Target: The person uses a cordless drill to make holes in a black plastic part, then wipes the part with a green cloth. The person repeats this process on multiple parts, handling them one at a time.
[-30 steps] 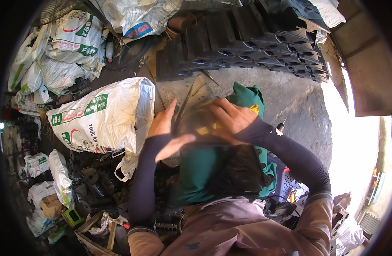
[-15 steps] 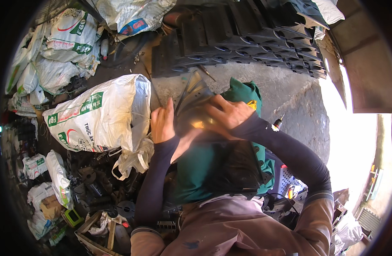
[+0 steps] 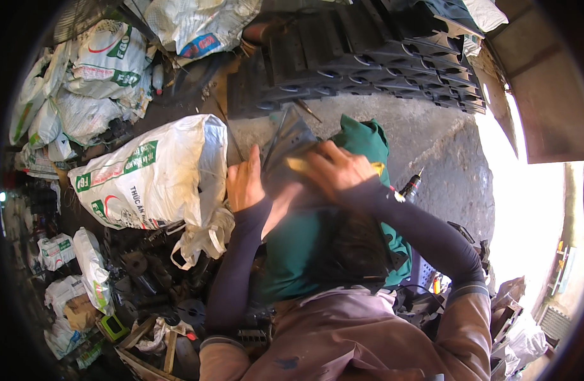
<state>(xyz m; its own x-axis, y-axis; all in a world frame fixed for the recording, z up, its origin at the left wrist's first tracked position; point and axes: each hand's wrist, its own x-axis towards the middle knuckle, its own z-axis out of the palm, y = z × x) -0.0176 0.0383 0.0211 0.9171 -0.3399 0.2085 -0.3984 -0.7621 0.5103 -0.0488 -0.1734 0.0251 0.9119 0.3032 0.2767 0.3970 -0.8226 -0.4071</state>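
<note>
Across my lap lies a dark, flat panel [image 3: 292, 134] with a pointed far end and slots, blurred in its middle. My left hand [image 3: 244, 183] is closed at the panel's left edge, its index finger raised. Over the panel, my right hand [image 3: 344, 168] is closed round a yellow handheld tool [image 3: 298, 165]; yellow shows on both sides of the fingers, and its exact kind is blurred. Green cloth [image 3: 362, 143] lies under and beside the panel, spreading over my lap.
Dark formed panels [image 3: 368, 57] are stacked at the far side. A white woven sack [image 3: 139, 174] lies open at the left, above dark metal parts [image 3: 139, 267]. A power drill [image 3: 411, 185] rests on the floor at the right. More sacks [image 3: 104, 60] pile up far left.
My right hand has shifted slightly with the yellow tool, which now shows left of the fingers too. My left hand stays at the panel's edge. The whole view has shifted a little.
</note>
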